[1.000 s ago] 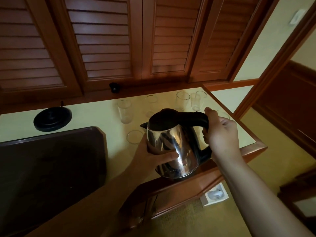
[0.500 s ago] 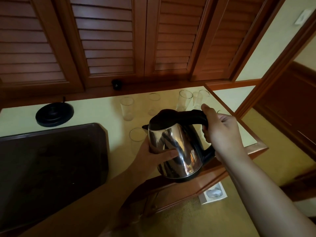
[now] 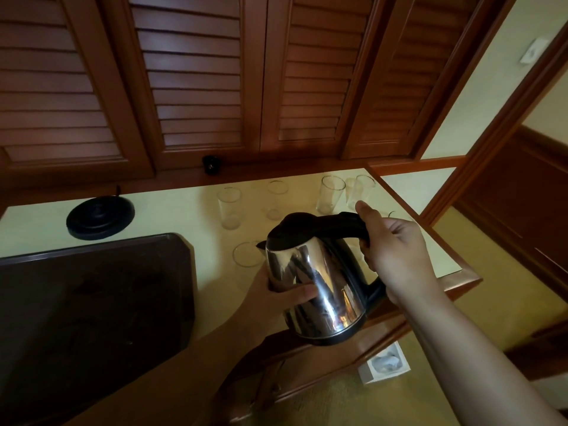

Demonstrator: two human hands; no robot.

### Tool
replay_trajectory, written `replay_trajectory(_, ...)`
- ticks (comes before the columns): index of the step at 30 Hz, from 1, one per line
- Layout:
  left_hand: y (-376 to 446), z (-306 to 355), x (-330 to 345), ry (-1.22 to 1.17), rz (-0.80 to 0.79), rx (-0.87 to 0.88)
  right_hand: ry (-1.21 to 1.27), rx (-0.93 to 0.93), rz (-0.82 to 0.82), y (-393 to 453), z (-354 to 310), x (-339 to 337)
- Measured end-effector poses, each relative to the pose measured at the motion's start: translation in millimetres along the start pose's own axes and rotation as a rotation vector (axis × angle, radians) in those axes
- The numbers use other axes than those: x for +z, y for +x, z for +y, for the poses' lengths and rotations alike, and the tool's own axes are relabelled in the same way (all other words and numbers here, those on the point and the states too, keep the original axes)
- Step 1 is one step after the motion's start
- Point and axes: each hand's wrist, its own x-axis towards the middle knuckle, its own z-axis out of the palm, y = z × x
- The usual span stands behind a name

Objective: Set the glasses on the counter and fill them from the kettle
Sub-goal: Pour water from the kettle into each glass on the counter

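Head view, item by item, for you. Kettle: steel body, black lid and handle, held in the air over the front edge of the surface, spout tipped toward the near glass; against the frame half a second back it sits much the same, a little more tilted. Your right hand: fingers wrapped around the handle, thumb on top. Your left hand: fingers pressed flat to the kettle's side. Glasses: one left of centre, one behind the lid, two by the right rear corner. Kettle base: back left, well apart. Dark tray: fills the left front. Open room: the pale strip between tray and kettle; the wooden edge lies just below the kettle.
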Motion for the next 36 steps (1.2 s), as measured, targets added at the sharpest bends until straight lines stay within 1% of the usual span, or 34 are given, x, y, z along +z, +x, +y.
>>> replay_trajectory(6, 1, 1, 6, 0.001, 0.026, 0.017, 0.008, 0.001, 0.019, -1, 2, -2)
replay_trajectory(21, 1, 5, 10, -0.012, 0.000, 0.015, -0.028, -0.004, 0.019, 2, -2, -4)
replay_trajectory(26, 1, 7, 11, -0.040, -0.039, 0.018, -0.034, 0.006, 0.025, 2, -2, -4)
replay_trajectory(36, 3, 6, 11, -0.043, -0.044, 0.017, -0.056, 0.029, 0.019, 2, -4, -6)
